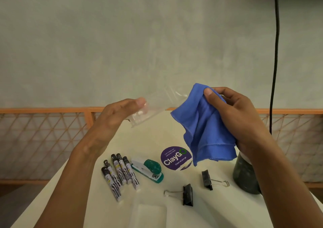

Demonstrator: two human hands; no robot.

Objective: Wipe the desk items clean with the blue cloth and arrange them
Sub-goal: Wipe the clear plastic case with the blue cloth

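Note:
My left hand (115,115) holds one end of a clear plastic holder (153,107) above the white desk (70,184). My right hand (234,112) grips the blue cloth (204,128), bunched around the holder's far end. Below lie several black-and-white markers (118,173) side by side, a green-and-white stapler (148,170) to their right, and two black binder clips (187,193) (208,179) nearer the front right.
A round purple "ClayGO" sticker (174,157) sits mid-desk. A dark speckled bottle (244,175) stands at the right, behind my right forearm. An orange lattice rail (43,131) runs behind the desk. A black cable (274,61) hangs at right. A faint clear tray (148,213) lies near the front edge.

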